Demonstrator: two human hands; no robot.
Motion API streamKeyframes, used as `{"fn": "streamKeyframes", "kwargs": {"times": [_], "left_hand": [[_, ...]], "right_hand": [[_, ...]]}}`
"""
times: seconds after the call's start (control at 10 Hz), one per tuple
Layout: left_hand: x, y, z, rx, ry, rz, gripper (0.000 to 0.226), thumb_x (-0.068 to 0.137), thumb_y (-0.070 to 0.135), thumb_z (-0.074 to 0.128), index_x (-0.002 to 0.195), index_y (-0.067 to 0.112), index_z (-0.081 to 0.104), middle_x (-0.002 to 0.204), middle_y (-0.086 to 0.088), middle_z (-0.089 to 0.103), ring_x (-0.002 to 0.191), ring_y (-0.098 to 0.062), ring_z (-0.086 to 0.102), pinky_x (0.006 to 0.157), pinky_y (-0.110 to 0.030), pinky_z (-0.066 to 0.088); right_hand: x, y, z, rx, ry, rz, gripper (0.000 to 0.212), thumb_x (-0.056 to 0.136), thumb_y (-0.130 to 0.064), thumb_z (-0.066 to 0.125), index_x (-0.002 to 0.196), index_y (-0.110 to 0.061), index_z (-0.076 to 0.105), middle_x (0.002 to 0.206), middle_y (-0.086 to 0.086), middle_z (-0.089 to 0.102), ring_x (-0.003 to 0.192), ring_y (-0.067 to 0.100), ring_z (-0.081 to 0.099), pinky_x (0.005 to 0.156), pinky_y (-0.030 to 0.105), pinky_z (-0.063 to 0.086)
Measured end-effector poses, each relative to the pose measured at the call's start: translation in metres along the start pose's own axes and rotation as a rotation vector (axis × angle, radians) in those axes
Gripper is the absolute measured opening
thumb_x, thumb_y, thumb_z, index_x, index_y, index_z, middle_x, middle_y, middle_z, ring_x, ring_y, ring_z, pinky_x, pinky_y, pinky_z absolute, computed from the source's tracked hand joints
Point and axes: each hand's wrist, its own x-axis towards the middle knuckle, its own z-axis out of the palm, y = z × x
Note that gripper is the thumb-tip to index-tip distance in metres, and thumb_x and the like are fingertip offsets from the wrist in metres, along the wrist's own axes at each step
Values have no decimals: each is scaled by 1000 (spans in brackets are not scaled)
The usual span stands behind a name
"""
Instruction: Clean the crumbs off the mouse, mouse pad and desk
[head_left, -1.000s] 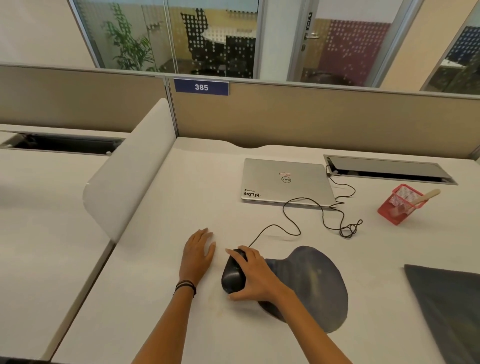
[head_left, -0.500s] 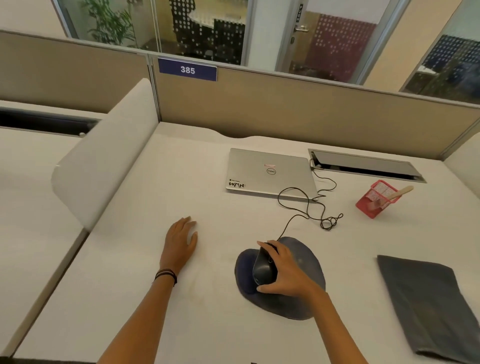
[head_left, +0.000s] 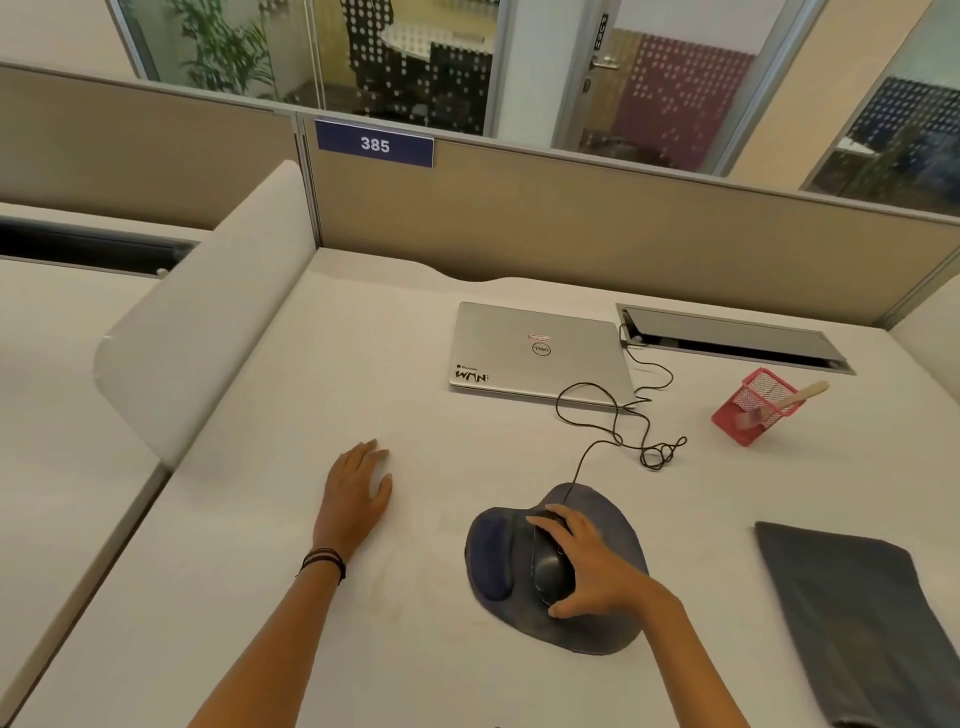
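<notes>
Mouse (head_left: 548, 564): black, corded, on mouse pad (head_left: 597, 631), long axis 12 to 6; right grip (head_left: 592, 571) clasps it from 3 o'clock; left grip (head_left: 353, 499) flat, released, on surface (head_left: 415, 415) at 9 o'clock; grey cloth (head_left: 857, 623) at 3, nearer right grip

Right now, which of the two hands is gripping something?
The right hand, curled round the black mouse on the mouse pad; the left hand lies flat on the desk.
</notes>
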Motion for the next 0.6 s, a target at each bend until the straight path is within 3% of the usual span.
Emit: {"fn": "streamKeyframes", "kwargs": {"times": [0.1,0.3,0.4,0.5,0.6], "left_hand": [[0,1,-2,3,-11,-3,36,90,14,58,125,9,57,140,-8,49,132,-26,42,113,-38,29],[-4,10,-6,29,-17,12,43,88,21,58,129,8,54,140,-13,48,131,-31,43,111,-42,33],[-6,16,-7,90,-31,47,54,84,34,47,131,9,53,139,-14,49,128,-32,47,108,-41,36],[-5,25,-4,115,-40,60,62,84,45,37,133,10,51,140,-13,48,128,-31,47,108,-41,36],[-1,40,10,82,-71,93,68,83,51,32,136,12,48,143,-11,46,130,-29,45,109,-39,35]], "right_hand": [[1,4,0,-22,-35,-4,98,63,-45,71,141,-46,11,150,-20,0,141,14,8,114,33,28],[3,1,-11,-42,-42,12,93,68,-67,64,144,-43,16,155,-16,3,145,14,3,118,41,19],[5,-6,-26,43,39,36,73,78,-66,54,141,-39,30,154,-11,24,142,13,21,115,36,21],[13,-3,-37,70,201,60,56,92,-54,44,142,-32,34,154,-5,27,142,16,23,118,39,14],[20,-1,-49,49,398,80,53,97,-45,39,146,-28,27,159,-1,12,146,17,9,120,44,6]]}}
